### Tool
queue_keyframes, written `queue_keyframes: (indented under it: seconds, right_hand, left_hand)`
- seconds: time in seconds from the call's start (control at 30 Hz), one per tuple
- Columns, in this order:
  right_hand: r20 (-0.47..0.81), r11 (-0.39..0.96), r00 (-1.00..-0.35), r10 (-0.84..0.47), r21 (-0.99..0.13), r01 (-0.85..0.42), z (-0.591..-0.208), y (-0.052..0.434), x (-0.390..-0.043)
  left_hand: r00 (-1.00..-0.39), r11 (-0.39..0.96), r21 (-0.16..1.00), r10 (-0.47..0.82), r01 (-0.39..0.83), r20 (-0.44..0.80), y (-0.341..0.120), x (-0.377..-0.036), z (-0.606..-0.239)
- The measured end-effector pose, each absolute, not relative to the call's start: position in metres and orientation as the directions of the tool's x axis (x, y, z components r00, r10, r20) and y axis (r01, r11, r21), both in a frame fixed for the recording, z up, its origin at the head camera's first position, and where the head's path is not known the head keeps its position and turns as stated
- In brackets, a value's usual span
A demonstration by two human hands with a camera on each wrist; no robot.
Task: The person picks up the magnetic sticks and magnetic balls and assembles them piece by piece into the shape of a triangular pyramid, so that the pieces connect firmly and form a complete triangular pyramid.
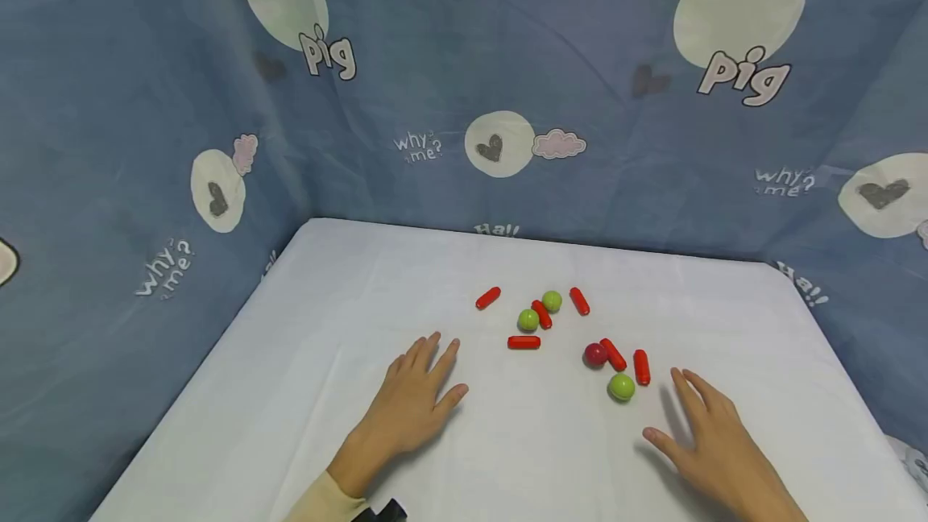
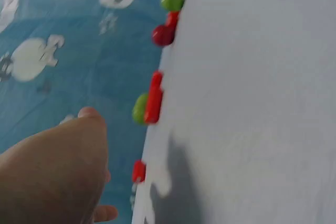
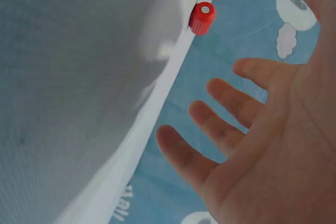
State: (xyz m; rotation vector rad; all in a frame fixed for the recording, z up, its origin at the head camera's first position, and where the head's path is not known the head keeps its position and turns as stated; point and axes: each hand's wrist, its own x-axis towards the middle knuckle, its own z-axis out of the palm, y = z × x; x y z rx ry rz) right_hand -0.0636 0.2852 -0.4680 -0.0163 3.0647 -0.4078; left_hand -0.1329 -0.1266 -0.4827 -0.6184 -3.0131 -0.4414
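My left hand point(image 1: 409, 405) hovers palm down over the white table, fingers spread, holding nothing. Nearest to it is a short red stick point(image 1: 524, 342) shaped like a small sausage. On the right, my right hand point(image 1: 706, 441) is also empty, its fingers extended and thumb apart. Just beyond its fingertips lie a red stick point(image 1: 641, 367) and a shiny green ball point(image 1: 621, 387). A dark red ball point(image 1: 595, 355) sits against another red stick point(image 1: 613, 354). The right wrist view shows a pale spot on the end of a red stick point(image 3: 202, 18).
Farther back are two green balls point(image 1: 528, 320) with a red stick point(image 1: 541, 314) between them. Single red sticks lie at the back left point(image 1: 488, 298) and back right point(image 1: 579, 301). A blue patterned cloth point(image 1: 435, 63) hangs behind the white table point(image 1: 304, 393).
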Motion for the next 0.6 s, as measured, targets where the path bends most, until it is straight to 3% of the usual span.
queue_keyframes:
  seconds: [0.3,0.6]
  right_hand:
    - [-0.092,0.948,-0.996,0.006,-0.318,0.035,-0.464,0.285,-0.066]
    - [-0.044,0.901,-0.999,-0.002,-0.434,0.017,-0.448,0.278,-0.068]
  left_hand:
    - [-0.842,0.814,0.229,0.536,0.534,0.061,-0.076,-0.145,-0.465]
    - [-0.719,0.662,0.406,0.695,0.63,-0.019,0.011,-0.156,-0.456]
